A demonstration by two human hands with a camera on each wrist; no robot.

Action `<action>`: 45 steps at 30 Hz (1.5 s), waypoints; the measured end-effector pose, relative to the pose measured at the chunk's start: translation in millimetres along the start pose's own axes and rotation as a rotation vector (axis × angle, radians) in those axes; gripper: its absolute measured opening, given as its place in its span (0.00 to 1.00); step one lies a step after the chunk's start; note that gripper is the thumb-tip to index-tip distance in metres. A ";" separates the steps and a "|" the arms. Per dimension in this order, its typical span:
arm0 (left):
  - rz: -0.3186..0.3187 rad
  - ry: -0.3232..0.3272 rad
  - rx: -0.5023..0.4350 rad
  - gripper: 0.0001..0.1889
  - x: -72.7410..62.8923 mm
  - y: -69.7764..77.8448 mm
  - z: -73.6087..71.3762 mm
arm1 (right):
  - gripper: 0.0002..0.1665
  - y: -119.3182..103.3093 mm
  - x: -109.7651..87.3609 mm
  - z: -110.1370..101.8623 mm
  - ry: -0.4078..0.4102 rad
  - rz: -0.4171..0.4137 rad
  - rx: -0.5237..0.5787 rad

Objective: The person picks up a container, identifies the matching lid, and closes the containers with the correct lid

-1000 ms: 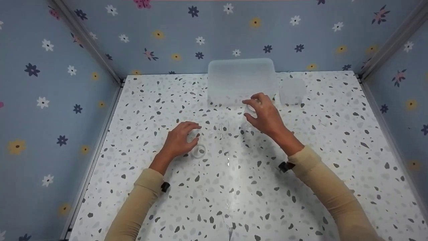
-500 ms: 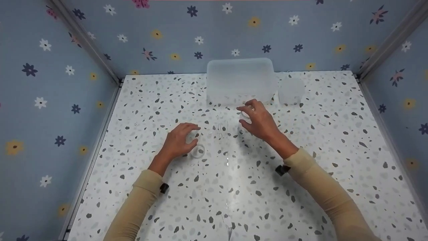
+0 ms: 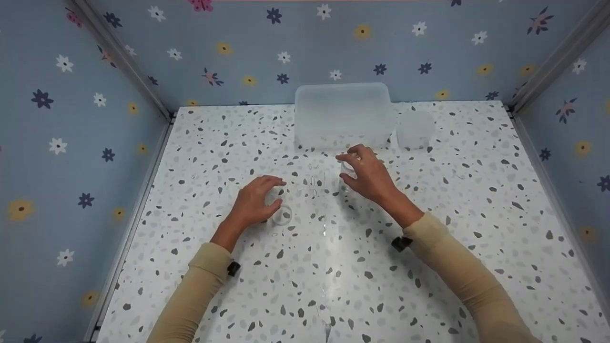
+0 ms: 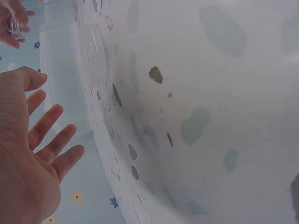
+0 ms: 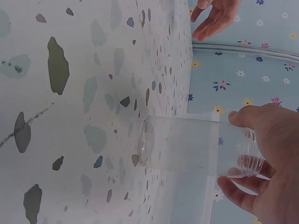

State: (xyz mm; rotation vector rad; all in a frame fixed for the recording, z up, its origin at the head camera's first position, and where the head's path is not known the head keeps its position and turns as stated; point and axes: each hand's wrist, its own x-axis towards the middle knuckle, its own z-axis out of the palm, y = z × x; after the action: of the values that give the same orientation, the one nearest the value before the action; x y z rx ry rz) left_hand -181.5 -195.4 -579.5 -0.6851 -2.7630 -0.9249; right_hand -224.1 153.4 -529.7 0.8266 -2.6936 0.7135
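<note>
My right hand (image 3: 369, 176) grips a clear plastic jar (image 5: 187, 144) round its threaded neck, thumb on one side and fingers on the other. The jar is upright, its base at or close to the tabletop, and its mouth is uncovered. To the left, my left hand (image 3: 257, 199) holds nothing; its fingers are loosely bent and spread apart, as the left wrist view shows. Beside its thumb a clear round screw lid (image 3: 282, 215) lies on the table, its ridged side visible in the left wrist view.
A large frosted bin (image 3: 343, 114) stands at the back of the speckled table (image 3: 286, 295). Right of it is a smaller frosted container (image 3: 415, 129). Flowered panels (image 3: 314, 47) enclose the back and both sides.
My right hand has come slightly left and toward me with the jar, moving away from the large bin. The left hand and the lid have hardly moved.
</note>
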 end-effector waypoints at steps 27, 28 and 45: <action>0.071 -0.094 0.035 0.31 -20.2 -6.0 -2.2 | 0.40 3.7 2.2 -16.1 0.020 -0.063 -0.007; 0.073 -0.103 0.046 0.33 -20.1 -6.3 -1.7 | 0.40 4.1 2.6 -17.6 0.024 -0.076 -0.012; -0.014 -0.264 0.057 0.36 -18.5 -1.3 8.8 | 0.42 11.0 1.0 -31.6 0.047 -0.216 -0.131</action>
State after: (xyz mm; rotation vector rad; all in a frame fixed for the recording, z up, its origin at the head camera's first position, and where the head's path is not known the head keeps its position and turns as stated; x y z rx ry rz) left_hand -165.7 -198.0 -592.3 -0.8335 -3.0125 -0.8067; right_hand -228.8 177.1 -506.6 1.0319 -2.5274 0.4956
